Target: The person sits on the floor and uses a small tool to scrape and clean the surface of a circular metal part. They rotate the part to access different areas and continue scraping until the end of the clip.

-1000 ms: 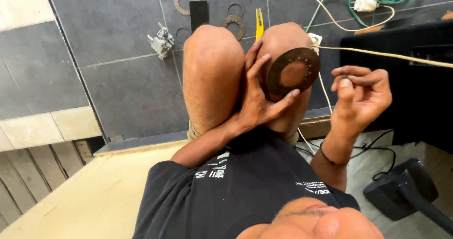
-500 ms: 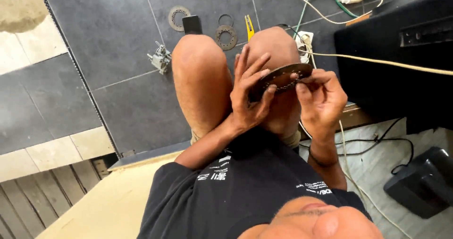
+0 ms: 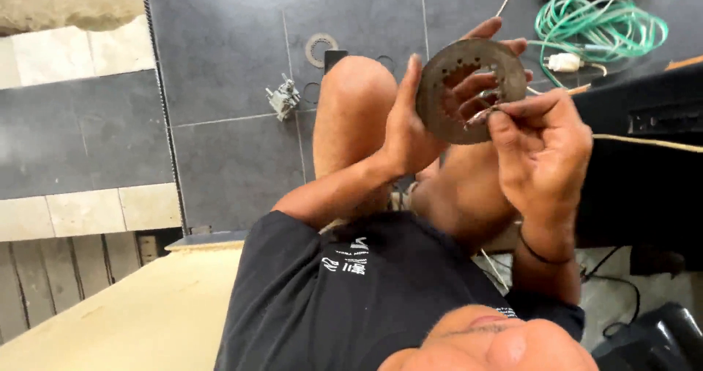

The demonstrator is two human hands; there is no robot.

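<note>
The head view shows the rusty metal disc (image 3: 469, 89) raised in front of the knees, its toothed centre hole now facing the camera; half a second ago it lay nearly edge-on between the hands, and a second ago the right hand was off it altogether. The left hand (image 3: 414, 133) grips the disc by its rim, thumb along the near edge and fingers curled behind and showing through the hole. The right hand (image 3: 542, 147) has come in and is pinched at the disc's lower inner edge, thumb and forefinger closed on what looks like a small piece, too small to tell. This reads as an inspection or picking at the teeth.

On the grey tiled floor (image 3: 220, 63) beyond the knees lie a flat ring (image 3: 321, 49), a small metal part (image 3: 283, 98) and a coiled green cable (image 3: 600, 27). Nothing stands between the hands and the disc.
</note>
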